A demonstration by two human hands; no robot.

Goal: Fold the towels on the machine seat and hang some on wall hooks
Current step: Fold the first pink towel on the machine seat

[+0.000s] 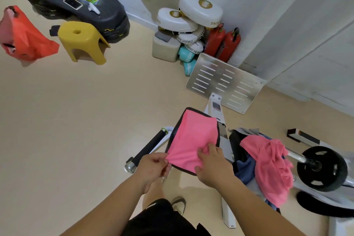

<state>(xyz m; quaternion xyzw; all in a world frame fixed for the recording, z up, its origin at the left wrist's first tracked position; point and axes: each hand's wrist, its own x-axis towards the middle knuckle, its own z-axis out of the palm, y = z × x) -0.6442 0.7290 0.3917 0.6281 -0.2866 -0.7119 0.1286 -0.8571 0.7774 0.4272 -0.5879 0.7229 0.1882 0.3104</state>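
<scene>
Left hand (153, 166), right hand (212, 168), one towel (193, 138)

**Bare arms, black shorts, one greyish shoe**

Here's the person from above: the left forearm (115, 197) and right forearm (258, 203) are both bare all the way back to the near edge. The left hand (153, 166) and right hand (212, 166) are bare too. At the near centre come the shorts (162, 220), black, matte and soft-looking, creased in a few places. There's a thin white line running along the hem on the left side. Just past that hem a bare knee (153, 191) shows. Right of it sits one shoe (179, 206), greyish with a paler rim round a darker inside, too blurred to tell what kind.
</scene>
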